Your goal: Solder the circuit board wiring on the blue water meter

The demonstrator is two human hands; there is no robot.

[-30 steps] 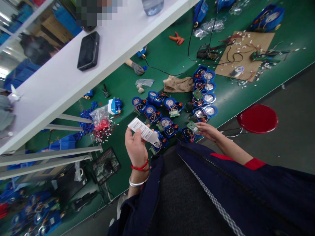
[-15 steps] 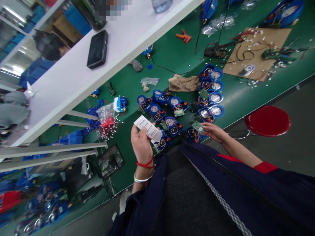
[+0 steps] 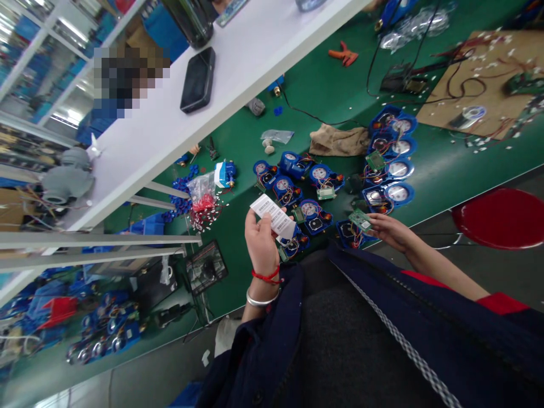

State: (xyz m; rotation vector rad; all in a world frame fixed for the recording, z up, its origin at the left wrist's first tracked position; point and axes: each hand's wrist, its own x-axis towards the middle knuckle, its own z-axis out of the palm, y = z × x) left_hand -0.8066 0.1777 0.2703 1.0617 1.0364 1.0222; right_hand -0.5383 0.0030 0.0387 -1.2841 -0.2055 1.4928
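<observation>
Green bench (image 3: 446,164) runs diagonally under a white shelf (image 3: 263,34); red stool (image 3: 501,218) just off the near edge, at the person's right. Cardboard sheet (image 3: 442,107) further along, wire scraps and white bits on it.

Left hand (image 3: 261,243): gripping a barcode label sheet (image 3: 274,218), printed face up, thumb over it. Right hand (image 3: 391,231): fingertips pinching a green circuit board (image 3: 360,220) by its near end, above an open blue meter (image 3: 351,232). Whether wires join the 2 cannot be told.

Step in hand, my reading: sheet and board both held up off the bench, 1 in each hand, apart. Any move joining them would call for a steady board, a light pinch, and slack in any leads.

Edges: the open meter sits close to the bench's near edge, by the person's jacket (image 3: 361,272). Blue meter cluster (image 3: 312,212) lies between the hands; a meter column (image 3: 399,169) stands beyond the right one. Green surface shows between sheet and bag of red parts (image 3: 202,195). Loose wires and hanging boards look easy to snag low down; lifting over them gives more room.
</observation>
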